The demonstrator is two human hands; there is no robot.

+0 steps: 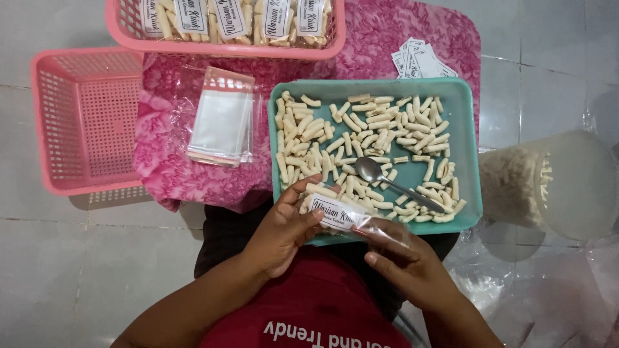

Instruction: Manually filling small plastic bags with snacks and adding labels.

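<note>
Hands hold one small clear bag together: left hand grips its labelled end, right hand pinches the other end. Just past them sits a green tray of snack sticks with a spoon.

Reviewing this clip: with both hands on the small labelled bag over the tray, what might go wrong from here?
1. The clear bag is held between the left hand and right hand near the teal tray's front edge; snack sticks that miss its mouth may fall in the lap.
2. The spoon lies loose among the sticks; a bump might scatter them.
3. The tray's front edge seems to overhang the pink cloth, so pressing there might tip it.
</note>
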